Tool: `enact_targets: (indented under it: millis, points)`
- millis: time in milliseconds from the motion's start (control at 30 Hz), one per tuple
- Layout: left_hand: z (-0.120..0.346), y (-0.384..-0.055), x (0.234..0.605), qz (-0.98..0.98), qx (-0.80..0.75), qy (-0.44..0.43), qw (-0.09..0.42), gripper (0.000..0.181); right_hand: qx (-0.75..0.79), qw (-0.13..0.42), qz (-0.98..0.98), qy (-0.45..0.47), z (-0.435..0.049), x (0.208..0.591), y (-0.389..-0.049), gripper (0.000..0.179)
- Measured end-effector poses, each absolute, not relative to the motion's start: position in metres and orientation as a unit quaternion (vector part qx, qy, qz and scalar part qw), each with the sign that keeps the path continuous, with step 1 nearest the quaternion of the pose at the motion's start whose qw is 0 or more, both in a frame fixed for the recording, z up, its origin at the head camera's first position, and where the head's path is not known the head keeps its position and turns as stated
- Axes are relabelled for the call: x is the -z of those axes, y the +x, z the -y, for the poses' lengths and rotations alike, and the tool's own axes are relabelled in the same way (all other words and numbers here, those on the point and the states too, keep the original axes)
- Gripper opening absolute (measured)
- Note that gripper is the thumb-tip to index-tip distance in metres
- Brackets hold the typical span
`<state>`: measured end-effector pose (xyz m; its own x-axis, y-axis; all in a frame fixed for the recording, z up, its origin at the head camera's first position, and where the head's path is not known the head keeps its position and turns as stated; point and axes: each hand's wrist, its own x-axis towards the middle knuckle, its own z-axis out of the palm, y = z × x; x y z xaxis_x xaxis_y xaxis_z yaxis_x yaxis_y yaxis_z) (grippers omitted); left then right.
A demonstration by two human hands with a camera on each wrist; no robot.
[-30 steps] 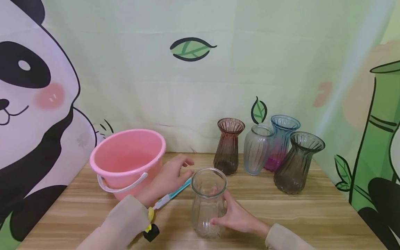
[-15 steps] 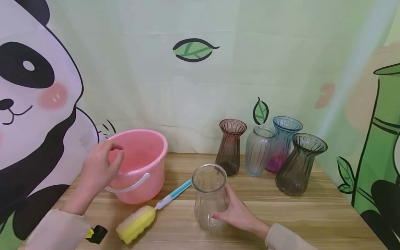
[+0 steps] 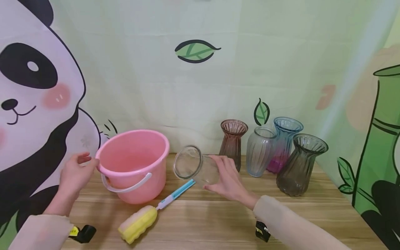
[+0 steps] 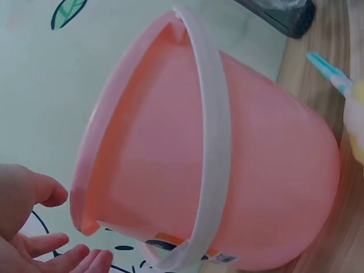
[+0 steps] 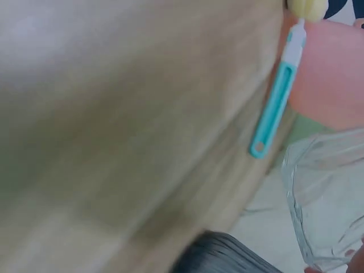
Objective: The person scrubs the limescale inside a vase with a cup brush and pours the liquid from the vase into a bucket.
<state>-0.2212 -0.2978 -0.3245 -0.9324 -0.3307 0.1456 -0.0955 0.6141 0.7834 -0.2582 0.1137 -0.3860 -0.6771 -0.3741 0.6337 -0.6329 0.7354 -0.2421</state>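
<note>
The person's left hand point(image 3: 78, 175) is raised, fingers point(image 4: 77, 256) loosely bent, thumb point(image 4: 52, 192) apart; the right arm point(image 3: 293, 222) slants inward, the right hand point(image 3: 227, 180) gripping with curved fingers.

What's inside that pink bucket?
In the head view, only the plain pink inner wall of the bucket shows. Its near rim covers the bottom, so anything lying there can't be seen.

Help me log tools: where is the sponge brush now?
In the head view, the sponge brush lies on the table left of centre, in front of the pink bucket, its handle ending below the clear vase.
</note>
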Motion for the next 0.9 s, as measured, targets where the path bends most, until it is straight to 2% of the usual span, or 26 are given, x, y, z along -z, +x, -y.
enact_targets:
  millis: [167, 500, 800, 900]
  points:
    - [0.298, -0.224, 0.326, 0.838, 0.529, 0.117, 0.072, 0.068, -0.165, 0.312, 0.889, 0.292, -0.105, 0.36, -0.275, 0.091]
    - [0.299, -0.228, 0.327, 0.751, 0.644, 0.136, 0.038, 0.067, -0.063, 0.33, 0.902, 0.27, -0.072, 0.313, -0.3, 0.09]
    - [0.298, -0.228, 0.328, 0.733, 0.665, 0.136, 0.041, 0.065, 0.058, 0.453, 0.839, 0.296, -0.048, 0.29, -0.318, 0.087]
    - [0.299, -0.227, 0.328, 0.736, 0.662, 0.138, 0.04, 0.066, 0.1, 0.486, 0.815, 0.3, -0.042, 0.284, -0.32, 0.077]
